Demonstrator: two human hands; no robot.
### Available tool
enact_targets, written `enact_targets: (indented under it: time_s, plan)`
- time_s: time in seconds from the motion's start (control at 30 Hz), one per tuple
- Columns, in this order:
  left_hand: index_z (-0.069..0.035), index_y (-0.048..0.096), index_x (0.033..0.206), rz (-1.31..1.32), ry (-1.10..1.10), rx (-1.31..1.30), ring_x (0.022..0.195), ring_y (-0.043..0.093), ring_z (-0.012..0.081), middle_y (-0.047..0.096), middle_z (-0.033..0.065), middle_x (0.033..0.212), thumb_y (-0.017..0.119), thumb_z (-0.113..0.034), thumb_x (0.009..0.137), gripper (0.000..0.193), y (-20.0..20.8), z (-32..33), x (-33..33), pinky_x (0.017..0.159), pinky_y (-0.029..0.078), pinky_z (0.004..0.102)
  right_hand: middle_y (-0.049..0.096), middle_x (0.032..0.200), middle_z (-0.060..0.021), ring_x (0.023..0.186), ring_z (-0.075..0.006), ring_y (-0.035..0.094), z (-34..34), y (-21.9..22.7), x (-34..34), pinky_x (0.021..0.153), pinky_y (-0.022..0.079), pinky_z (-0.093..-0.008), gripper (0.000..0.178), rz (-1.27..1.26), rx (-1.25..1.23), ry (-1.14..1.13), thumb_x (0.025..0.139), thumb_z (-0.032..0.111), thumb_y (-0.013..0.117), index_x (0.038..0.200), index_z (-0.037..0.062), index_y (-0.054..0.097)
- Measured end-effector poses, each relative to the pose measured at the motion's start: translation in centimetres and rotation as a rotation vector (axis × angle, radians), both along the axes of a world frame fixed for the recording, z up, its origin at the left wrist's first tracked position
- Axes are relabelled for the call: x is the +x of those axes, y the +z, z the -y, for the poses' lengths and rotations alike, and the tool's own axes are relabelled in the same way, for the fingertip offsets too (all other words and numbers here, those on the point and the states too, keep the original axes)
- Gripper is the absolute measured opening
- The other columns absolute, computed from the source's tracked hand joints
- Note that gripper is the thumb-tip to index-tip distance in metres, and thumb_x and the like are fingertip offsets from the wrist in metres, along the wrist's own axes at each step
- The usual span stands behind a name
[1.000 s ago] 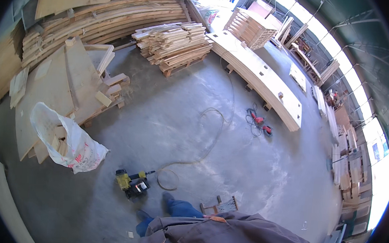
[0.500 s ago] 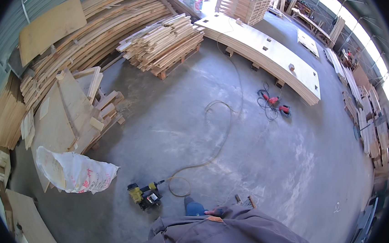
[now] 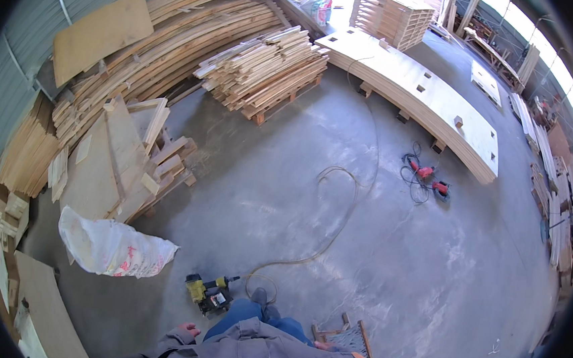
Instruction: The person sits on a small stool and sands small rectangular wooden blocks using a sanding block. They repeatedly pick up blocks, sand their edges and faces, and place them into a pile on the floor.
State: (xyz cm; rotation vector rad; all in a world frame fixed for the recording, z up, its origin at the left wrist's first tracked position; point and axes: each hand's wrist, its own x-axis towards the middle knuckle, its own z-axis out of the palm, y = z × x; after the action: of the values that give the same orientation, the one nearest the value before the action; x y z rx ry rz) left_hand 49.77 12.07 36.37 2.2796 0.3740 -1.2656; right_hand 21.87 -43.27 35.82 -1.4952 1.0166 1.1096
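My left hand (image 3: 188,329) hangs beside my left thigh at the lower edge, its small visible fingers loosely apart with nothing seen in them. To its upper right, a yellow-and-black nail gun (image 3: 209,295) lies on the floor, joined to a thin air hose (image 3: 307,258). Only a sliver of my right hand (image 3: 322,345) shows past my jacket; its fingers are too hidden to read. Close by it on the floor is a small wooden frame (image 3: 345,336) with grey strands across it, partly behind my sleeve.
A white sack (image 3: 119,248) lies at left beside scrap boards (image 3: 160,162). Stacked planks (image 3: 268,70) on a pallet stand beyond. Long panels (image 3: 434,100) rest on blocks at far right, with red corded power tools (image 3: 428,179) on the floor before them. The hose crosses the floor.
My body has straightened from a bend, and my legs and shoes now show. The view has swung slightly left. The left hand has come up beside the thigh; the wooden frame is more exposed.
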Motion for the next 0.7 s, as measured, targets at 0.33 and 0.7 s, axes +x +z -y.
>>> enact_targets:
  time_s: [0.33, 0.7]
  plan:
    - [-0.004, 0.068, 0.13, -0.298, -0.367, -0.167, 0.111, 0.07, 0.0249, 0.073, 0.0138, 0.121, 0.077, -0.041, 0.086, 0.057, -6.4, 13.9, 13.0, 0.096, 0.053, 0.0354, 0.065, 0.131, -0.0208, 0.114, -0.0294, 0.066, 8.3, 9.7, -8.3, 0.097, 0.051, -0.0444, 0.07, -0.262, -0.247, -0.367, 0.092, 0.051, 0.068, 0.138, 0.0001, 0.059]
    - [0.001, 0.061, 0.131, -0.131, -0.156, -0.128, 0.088, 0.069, 0.0177, 0.073, 0.0104, 0.101, 0.079, -0.019, 0.09, 0.049, -6.3, 30.4, 26.3, 0.076, 0.057, 0.035, 0.066, 0.129, -0.0218, 0.111, -0.0291, 0.068, 13.2, 7.9, 6.9, 0.094, 0.053, -0.0437, 0.069, -0.12, -0.333, -0.658, 0.092, 0.049, 0.069, 0.139, -0.0016, 0.058]
